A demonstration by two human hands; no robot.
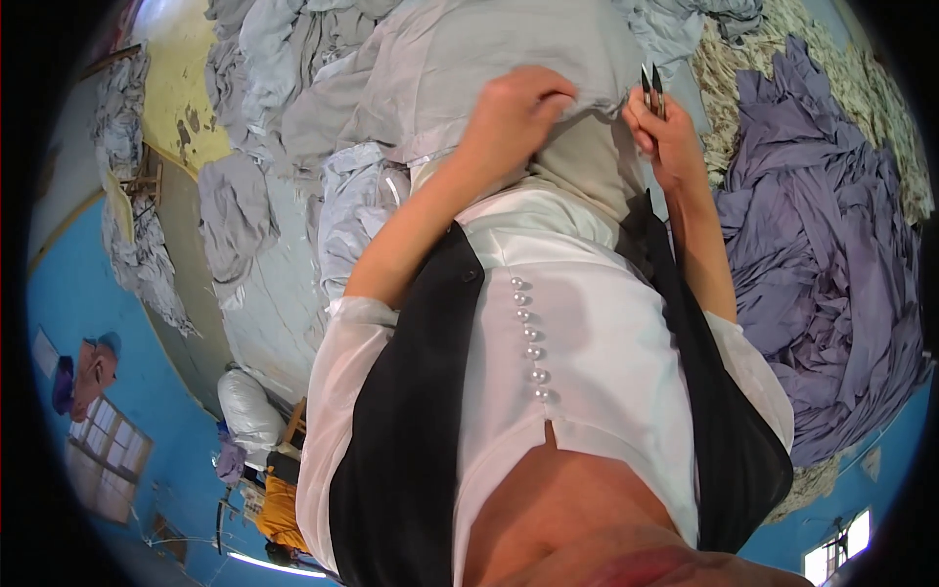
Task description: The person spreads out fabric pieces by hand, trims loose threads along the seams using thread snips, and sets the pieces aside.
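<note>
Grey cloth [469,61] at upper centre, its edge running between the hands. Left hand [514,112]: fingers curled over the cloth; grip cannot be told. Right hand [673,135]: clenched around black snips [657,82], points upward, at the cloth's edge. Purple cloth [812,225] heaped at right.

A white sack [249,406] sits left, a purple cloth heap [817,235] right.

Pale grey cloth [509,39], black tool [657,84], purple fabric [817,235] — dusty-toned, mottled cream-and-brown heap [885,108], blue wall [78,264]
</note>
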